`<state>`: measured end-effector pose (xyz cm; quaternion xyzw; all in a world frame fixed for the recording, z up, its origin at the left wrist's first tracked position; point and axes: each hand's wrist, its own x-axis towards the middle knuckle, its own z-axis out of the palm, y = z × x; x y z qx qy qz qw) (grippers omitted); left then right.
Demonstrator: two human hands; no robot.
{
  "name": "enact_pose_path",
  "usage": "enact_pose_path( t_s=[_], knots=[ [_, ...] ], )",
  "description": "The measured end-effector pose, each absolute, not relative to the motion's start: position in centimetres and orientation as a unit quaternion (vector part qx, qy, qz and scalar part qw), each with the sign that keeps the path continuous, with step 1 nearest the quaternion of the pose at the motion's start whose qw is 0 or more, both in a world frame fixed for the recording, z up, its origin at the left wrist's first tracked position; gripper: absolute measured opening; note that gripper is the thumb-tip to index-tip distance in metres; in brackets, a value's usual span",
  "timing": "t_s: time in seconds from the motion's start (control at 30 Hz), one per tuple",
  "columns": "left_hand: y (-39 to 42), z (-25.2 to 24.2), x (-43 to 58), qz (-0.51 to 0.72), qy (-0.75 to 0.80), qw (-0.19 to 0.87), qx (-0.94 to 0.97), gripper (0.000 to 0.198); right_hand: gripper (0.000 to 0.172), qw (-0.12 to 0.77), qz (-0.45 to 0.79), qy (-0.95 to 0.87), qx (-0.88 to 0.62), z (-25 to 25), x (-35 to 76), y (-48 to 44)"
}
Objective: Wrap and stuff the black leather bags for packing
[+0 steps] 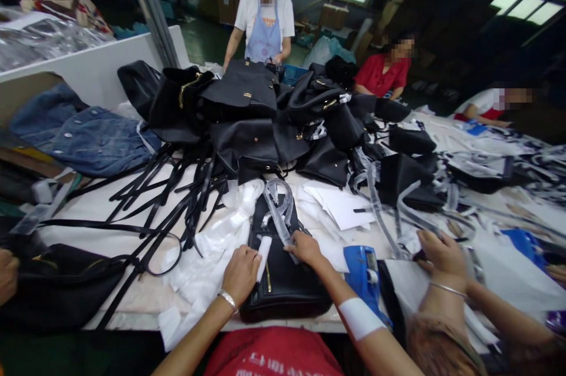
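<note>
A black backpack (287, 282) lies in front of me on the table, with a gold zipper showing on its front. My left hand (241, 273) is closed at its left side, fingers curled round a white wrapping sheet (264, 258) that lies against the bag. My right hand (305, 248) pinches the lower end of a plastic-wrapped strap (279, 217), which loops over the upper part of the backpack. Crumpled white foam wrap (212, 252) lies left of the bag. White paper sheets (342, 208) are spread behind my right hand.
Black bags (245, 93) are heaped across the back of the table, with loose black straps (163, 187) at left. A blue tape dispenser (363, 276) stands at right. Beside it is a co-worker's hand (442, 255). A denim garment (88, 128) lies at left.
</note>
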<state>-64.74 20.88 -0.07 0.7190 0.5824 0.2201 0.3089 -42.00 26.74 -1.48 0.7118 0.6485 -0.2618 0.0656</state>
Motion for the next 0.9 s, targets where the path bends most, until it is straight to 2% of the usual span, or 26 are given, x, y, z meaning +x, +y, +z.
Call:
enact_pose_path(
  t_s=[0.2,0.33,0.43,0.53,0.67,0.73,0.8,0.9],
  knots=[
    [20.4,-1.1,-65.2,0.239,0.601,0.297,0.703,0.033,0.031,0.006,-0.266,0.633,0.726,0.3,-37.3,25.6],
    [19.7,0.2,-65.6,0.288,0.627,0.258,0.676,0.028,0.030,0.009,-0.301,0.629,0.717,0.9,-35.3,22.6],
    [19.2,2.2,-64.7,0.299,0.627,0.209,0.689,0.026,0.037,0.023,-0.309,0.632,0.710,0.6,-35.2,20.6],
    [18.9,3.9,-62.1,0.277,0.587,0.233,0.724,0.026,0.040,0.038,-0.322,0.617,0.717,0.0,-34.9,20.1],
    [19.2,3.6,-56.8,0.144,0.488,0.312,0.803,0.033,0.024,0.025,-0.351,0.592,0.725,-0.5,-33.5,20.5],
    [20.0,2.5,-54.4,0.056,0.470,0.290,0.832,0.045,0.021,0.010,-0.362,0.588,0.724,-0.4,-33.0,20.4],
    [21.2,1.2,-52.4,-0.025,0.474,0.259,0.841,0.053,0.026,-0.006,-0.357,0.589,0.724,-0.2,-33.0,20.0],
    [23.4,-0.3,-50.6,-0.112,0.477,0.250,0.835,0.036,0.031,-0.020,-0.320,0.603,0.730,0.1,-33.6,19.1]
  ],
)
